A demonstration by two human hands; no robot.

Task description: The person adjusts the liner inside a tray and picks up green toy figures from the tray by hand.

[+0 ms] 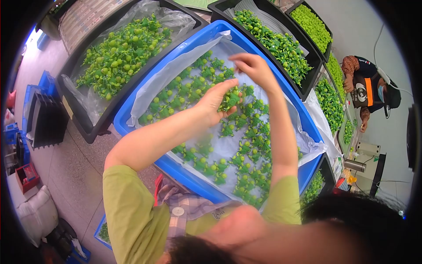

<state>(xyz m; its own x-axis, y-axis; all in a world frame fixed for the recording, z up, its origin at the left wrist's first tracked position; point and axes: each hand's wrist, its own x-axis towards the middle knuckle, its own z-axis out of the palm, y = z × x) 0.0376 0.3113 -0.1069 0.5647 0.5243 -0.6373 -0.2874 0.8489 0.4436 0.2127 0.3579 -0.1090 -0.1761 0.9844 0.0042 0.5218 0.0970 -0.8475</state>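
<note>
My left hand (217, 101) is closed around a small bunch of green fruit-and-leaf pieces (230, 99), which look like plastic; some show between thumb and fingers. My right hand (257, 70) is just above and to the right of it, wrist bent, fingers pointing left. Its fingers are slightly blurred and apart, and I see nothing in them. Both hands are over a large blue tray (127, 103) lined with a whitish plastic sheet (151, 86). Many similar green pieces (252, 147) are scattered in clusters across the sheet.
A black tray (70, 94) heaped with green pieces stands at the left. Another black tray (303, 90) stands behind, and more green heaps (329, 105) lie to the right. A co-worker (369, 86) is at the far right. Stacked black crates (46, 119) stand on the floor.
</note>
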